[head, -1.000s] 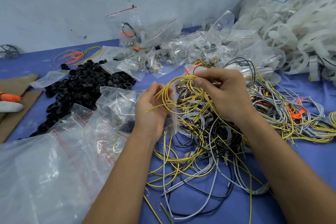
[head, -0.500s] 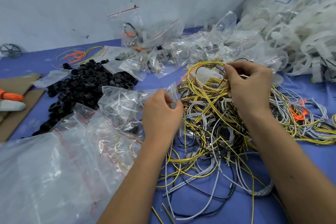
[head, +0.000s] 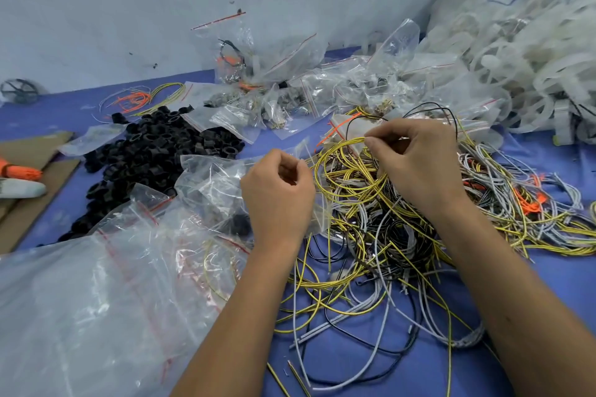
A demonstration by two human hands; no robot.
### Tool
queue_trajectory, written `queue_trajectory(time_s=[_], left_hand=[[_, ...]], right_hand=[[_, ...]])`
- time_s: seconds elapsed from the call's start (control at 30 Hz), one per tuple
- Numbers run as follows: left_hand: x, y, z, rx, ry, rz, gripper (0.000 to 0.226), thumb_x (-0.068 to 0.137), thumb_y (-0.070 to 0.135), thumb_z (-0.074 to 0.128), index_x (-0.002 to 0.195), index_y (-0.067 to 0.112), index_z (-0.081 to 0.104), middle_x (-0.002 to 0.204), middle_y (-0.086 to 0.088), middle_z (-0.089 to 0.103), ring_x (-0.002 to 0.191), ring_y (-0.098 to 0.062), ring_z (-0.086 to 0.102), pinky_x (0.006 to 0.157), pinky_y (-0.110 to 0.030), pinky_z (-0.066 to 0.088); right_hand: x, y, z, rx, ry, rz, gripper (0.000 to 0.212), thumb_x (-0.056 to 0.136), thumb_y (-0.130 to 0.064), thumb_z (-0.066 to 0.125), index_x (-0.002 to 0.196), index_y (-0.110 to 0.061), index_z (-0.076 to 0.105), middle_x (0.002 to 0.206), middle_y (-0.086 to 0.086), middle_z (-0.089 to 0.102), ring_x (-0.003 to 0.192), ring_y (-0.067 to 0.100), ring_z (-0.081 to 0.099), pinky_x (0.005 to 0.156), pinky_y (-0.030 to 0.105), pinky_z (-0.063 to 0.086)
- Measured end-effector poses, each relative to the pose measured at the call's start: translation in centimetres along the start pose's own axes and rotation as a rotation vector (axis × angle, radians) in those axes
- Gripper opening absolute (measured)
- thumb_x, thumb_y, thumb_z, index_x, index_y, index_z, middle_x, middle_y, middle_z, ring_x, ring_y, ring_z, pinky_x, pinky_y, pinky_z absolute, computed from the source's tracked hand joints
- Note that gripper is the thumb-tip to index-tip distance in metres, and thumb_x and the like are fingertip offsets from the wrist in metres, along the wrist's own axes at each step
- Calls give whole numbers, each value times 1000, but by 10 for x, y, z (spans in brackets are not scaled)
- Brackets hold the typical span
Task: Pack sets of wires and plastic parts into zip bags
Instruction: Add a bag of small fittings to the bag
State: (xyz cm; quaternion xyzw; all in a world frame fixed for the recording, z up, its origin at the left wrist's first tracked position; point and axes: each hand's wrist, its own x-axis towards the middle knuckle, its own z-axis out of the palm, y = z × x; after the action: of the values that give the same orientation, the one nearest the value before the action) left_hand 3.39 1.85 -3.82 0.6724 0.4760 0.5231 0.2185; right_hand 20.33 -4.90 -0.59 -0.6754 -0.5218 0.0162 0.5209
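Nearest the camera, a heap of empty zip bags (head: 96, 300) lay at the left of the blue tabletop (head: 564, 293), and loose yellow, grey and black wires (head: 371, 274) sprawled between the two forearms. Just beyond, the left hand (head: 279, 193) was curled with its fingers pinched together on the mouth of a small zip bag (head: 213, 184), which already appeared to hold a black part, though the plastic was too creased to be sure. The right hand (head: 416, 164) sat just beside it over the tangle, thumb and forefinger clamped on a loop of yellow wire (head: 338, 151) lifted partly clear of the pile; the loop's lower strands still ran into the tangle. The step in hand was judged to be drawing out a wire to add to the held bag. The next move would call for freeing the loop without dragging neighbouring strands, coiling it small, and having the left fingers spread the bag's mouth to receive it. Snagging looked the likeliest fault. Farther off lay a mound of black plastic rings (head: 151, 151), then a scatter of filled bags (head: 290, 97) against the wall, with white plastic parts (head: 532, 68) heaped at the far right.
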Motion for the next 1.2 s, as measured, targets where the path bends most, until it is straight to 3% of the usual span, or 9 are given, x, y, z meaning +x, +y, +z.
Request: queue_trajectory(time_s=[0.1, 0.27, 0.43, 0.53, 0.67, 0.83, 1.0, 1.1, 1.2], left_hand=[[-1, 2, -1, 15, 33, 113, 19, 87, 15, 72, 71, 14, 63, 63, 5, 61, 61, -17, 59, 62, -40, 51], [-6, 8, 0, 43, 31, 347, 20, 88, 11, 74, 73, 11, 61, 69, 4, 57, 61, -15, 51, 58, -32, 43], [-16, 14, 6, 3, -16, 463, 20, 88, 10, 74, 74, 11, 59, 72, 3, 55, 63, -10, 45, 60, -17, 33], [-23, 17, 11, -58, -8, 469, 20, 87, 7, 74, 74, 10, 59, 72, 3, 55, 64, -8, 43, 63, -13, 32], [-25, 16, 13, -85, 22, 457, 17, 87, 7, 74, 76, 9, 61, 73, 2, 56, 65, -8, 43, 62, -13, 34], [-25, 17, 13, -118, 77, 497, 16, 91, 9, 72, 78, 8, 63, 74, 0, 57, 65, -11, 46, 62, -15, 36], [-29, 19, 16, -147, 20, 520, 16, 92, 7, 73, 80, 7, 63, 77, 0, 57, 68, -9, 45, 67, -11, 34], [-29, 20, 17, -153, -8, 505, 15, 92, 7, 73, 81, 7, 63, 79, -1, 58, 70, -10, 46, 70, -9, 34], [-28, 19, 17, -136, -30, 476, 13, 93, 7, 72, 83, 7, 64, 80, -1, 60, 73, -12, 50, 73, -9, 34]], right_hand=[[0, -2, -1, -8, -36, -14, 9, 88, -6, 77, 84, -14, 79, 62, -14, 65, 50, 8, 63, 57, 20, 51], [-1, -5, 7, 77, -137, 31, 8, 87, -7, 78, 83, -13, 80, 63, -8, 70, 52, 5, 64, 56, 15, 47], [-7, -7, 19, 136, -106, 50, 11, 86, -5, 75, 81, -14, 78, 63, -5, 71, 49, 8, 64, 51, 23, 51], [-9, -7, 27, 269, -87, 189, 13, 88, -3, 71, 81, -13, 75, 72, 5, 75, 63, 19, 70, 63, 32, 57], [-13, -9, 25, 468, -401, 252, 18, 89, 7, 63, 78, -5, 72, 79, 19, 73, 71, 17, 65, 70, 33, 53], [-13, -16, 24, 16, -418, -67, 46, 79, 1, 65, 54, -35, 52, 49, -14, 54, 52, -4, 49, 53, 10, 36], [-14, -11, 27, -23, -400, -107, 42, 78, 6, 56, 50, -22, 44, 49, -4, 42, 57, 11, 37, 49, 33, 35], [-16, -9, 28, 132, -360, -49, 45, 81, 8, 53, 53, -26, 47, 51, -14, 49, 54, -2, 38, 48, 19, 35], [-15, -8, 29, 162, -399, -16, 29, 84, 5, 51, 65, -15, 61, 64, 7, 63, 65, 6, 47, 56, 42, 50]])
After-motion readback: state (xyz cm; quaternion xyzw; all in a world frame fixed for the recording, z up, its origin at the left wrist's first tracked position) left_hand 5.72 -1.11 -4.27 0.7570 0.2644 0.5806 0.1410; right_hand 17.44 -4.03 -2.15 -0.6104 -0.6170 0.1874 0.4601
